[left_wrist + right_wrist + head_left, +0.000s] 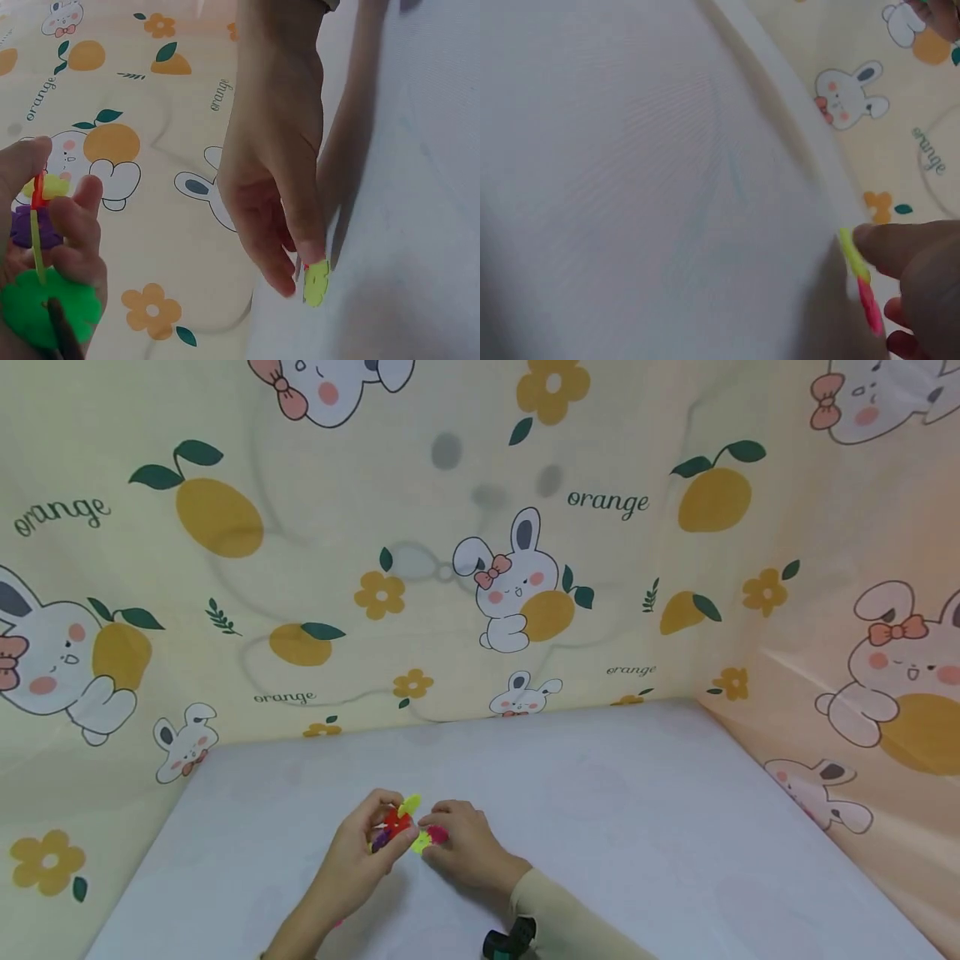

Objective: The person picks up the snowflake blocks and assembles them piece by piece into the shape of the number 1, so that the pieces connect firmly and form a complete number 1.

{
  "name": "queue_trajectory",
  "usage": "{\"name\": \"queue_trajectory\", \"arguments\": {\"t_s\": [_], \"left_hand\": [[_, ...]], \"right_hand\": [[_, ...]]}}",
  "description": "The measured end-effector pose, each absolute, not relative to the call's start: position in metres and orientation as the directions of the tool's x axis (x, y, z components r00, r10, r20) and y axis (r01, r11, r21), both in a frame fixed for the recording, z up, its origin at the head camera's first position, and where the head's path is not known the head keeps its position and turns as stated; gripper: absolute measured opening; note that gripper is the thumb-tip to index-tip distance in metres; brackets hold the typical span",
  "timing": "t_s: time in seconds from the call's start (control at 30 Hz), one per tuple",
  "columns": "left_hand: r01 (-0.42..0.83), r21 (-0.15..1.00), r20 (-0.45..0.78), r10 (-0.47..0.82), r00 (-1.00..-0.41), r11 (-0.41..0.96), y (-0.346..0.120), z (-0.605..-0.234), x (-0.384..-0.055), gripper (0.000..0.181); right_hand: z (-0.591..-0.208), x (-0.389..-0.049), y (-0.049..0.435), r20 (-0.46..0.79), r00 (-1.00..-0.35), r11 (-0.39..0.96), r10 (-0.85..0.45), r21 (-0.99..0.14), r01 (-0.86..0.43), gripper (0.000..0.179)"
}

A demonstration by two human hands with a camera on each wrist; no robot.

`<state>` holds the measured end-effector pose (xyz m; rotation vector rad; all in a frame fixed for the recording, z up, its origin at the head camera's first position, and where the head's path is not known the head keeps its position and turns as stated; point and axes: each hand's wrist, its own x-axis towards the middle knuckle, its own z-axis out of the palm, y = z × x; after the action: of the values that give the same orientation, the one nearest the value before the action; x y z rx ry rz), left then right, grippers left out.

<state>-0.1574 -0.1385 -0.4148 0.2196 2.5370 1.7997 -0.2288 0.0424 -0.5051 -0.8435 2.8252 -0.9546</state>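
My left hand [352, 852] grips a cluster of flower-shaped plastic pieces. In the head view, its red piece [397, 822] faces up, with a yellow piece [410, 805] above and a purple piece [380, 840] below. The left wrist view shows a round green piece [49, 307] with scalloped edges at the cluster's lower end. Just to the right, my right hand [472, 846] pinches a yellow-green flower piece [853, 255], which joins a pink piece [869, 306]. This pair is close beside the cluster, low over the white table; the fingers partly cover it.
The white tabletop [637, 827] spreads around both hands. A printed cloth [420, 677] with rabbits and oranges walls off the back and sides. A small pink thing [339, 923] shows beside the left forearm. A black device [510, 939] sits by the right sleeve.
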Motion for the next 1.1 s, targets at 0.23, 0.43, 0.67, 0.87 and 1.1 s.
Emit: {"name": "queue_trajectory", "arguments": {"t_s": [0.23, 0.43, 0.67, 0.87, 1.1], "left_hand": [[0.117, 0.937, 0.082, 0.116, -0.990, 0.330, -0.137, -0.415, -0.156, 0.027], [0.118, 0.934, 0.079, 0.126, -0.989, 0.338, -0.136, -0.417, -0.156, 0.025], [0.143, 0.935, 0.101, 0.141, -0.985, 0.325, -0.134, -0.418, -0.156, 0.023], [0.156, 0.931, 0.115, 0.140, -0.983, 0.330, -0.133, -0.419, -0.155, 0.021], [0.169, 0.920, 0.116, 0.166, -0.979, 0.353, -0.134, -0.419, -0.154, 0.027]], "right_hand": [[-0.500, -0.228, 0.035, 0.093, -0.828, 0.704, -0.553, -0.478, -0.525, 0.029], [-0.496, -0.222, 0.041, 0.131, -0.822, 0.684, -0.553, -0.493, -0.539, 0.033], [-0.487, -0.214, 0.056, 0.275, -0.830, 0.568, -0.485, -0.624, -0.538, 0.028], [-0.464, -0.203, 0.066, 0.292, -0.842, 0.385, -0.453, -0.788, -0.481, 0.029], [-0.443, -0.192, 0.078, 0.255, -0.859, 0.292, -0.444, -0.865, -0.408, 0.032]]}}
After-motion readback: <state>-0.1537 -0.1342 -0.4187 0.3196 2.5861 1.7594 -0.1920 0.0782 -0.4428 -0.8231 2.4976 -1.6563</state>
